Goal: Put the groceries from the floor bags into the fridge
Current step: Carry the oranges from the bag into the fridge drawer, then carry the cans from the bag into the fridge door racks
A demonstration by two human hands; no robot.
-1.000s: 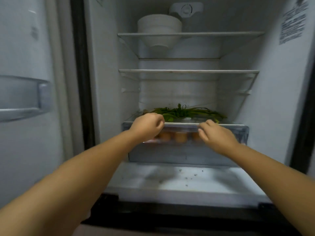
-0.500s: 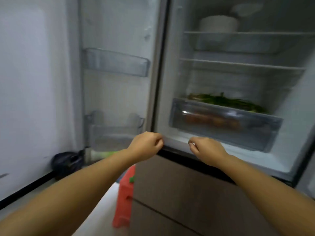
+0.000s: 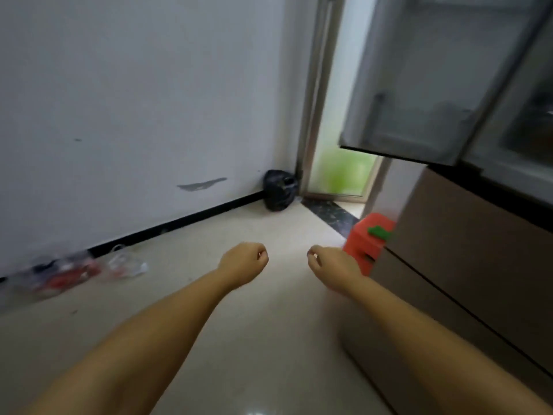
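Clear plastic grocery bags (image 3: 68, 272) with red and dark contents lie on the floor by the wall at the far left, blurred. The open fridge door (image 3: 419, 85) hangs at the upper right, with the fridge's brown lower drawers (image 3: 466, 265) below it. My left hand (image 3: 244, 263) and my right hand (image 3: 332, 265) hover over the floor in the middle, fingers loosely curled, holding nothing. Both are far from the bags.
A black bag (image 3: 279, 190) stands in the corner by a glass door (image 3: 341, 172). A red stool with a green piece on it (image 3: 368, 241) stands beside the fridge's lower front. Pale floor tiles (image 3: 209, 295) stretch between the wall and the fridge.
The view has swung left and down from the fridge interior to the floor. Both hands left the crisper drawer and now hang in the air.
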